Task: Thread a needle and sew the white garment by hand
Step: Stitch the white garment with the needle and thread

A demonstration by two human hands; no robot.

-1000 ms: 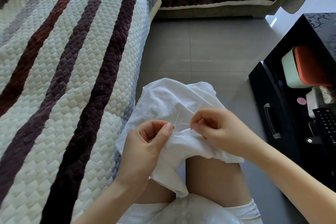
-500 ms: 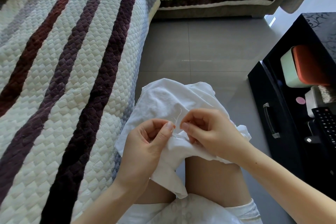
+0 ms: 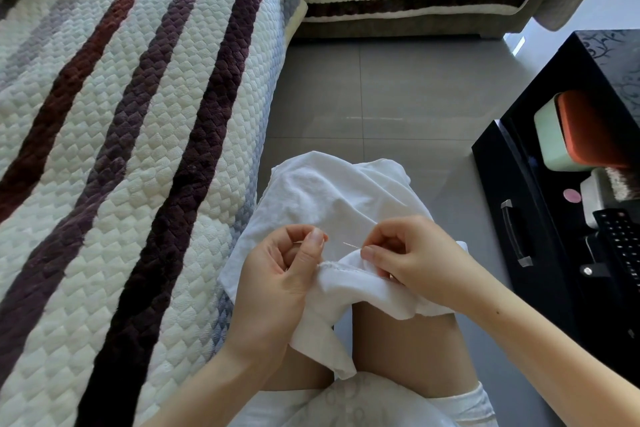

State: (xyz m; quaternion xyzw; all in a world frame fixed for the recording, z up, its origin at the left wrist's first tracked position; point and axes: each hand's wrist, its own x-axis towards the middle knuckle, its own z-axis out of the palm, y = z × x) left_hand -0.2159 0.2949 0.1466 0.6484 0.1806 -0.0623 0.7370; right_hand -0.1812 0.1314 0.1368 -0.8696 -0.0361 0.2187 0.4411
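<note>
Needle (image 3: pixel 351 245) newly exposed, pinched by right hand (image 3: pixel 412 253); left hand (image 3: pixel 277 274) pinches white garment (image 3: pixel 322 191).

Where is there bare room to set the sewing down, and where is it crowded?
Free: striped sofa cover beside the lap; grey floor between it and the black cabinet. Crowded: cabinet shelf; the lap, left hand gripping garment, right hand pinching needle.

1. A single wide-angle view is taken from the person's head, directed forward and steeply downward.
2. The left hand (image 3: pixel 277 284), right hand (image 3: pixel 412 253) and white garment (image 3: pixel 329 198) are framed closely, low centre.
3. The striped sofa cover (image 3: pixel 138 149) is caught left, the black cabinet (image 3: pixel 519 201) right.
</note>
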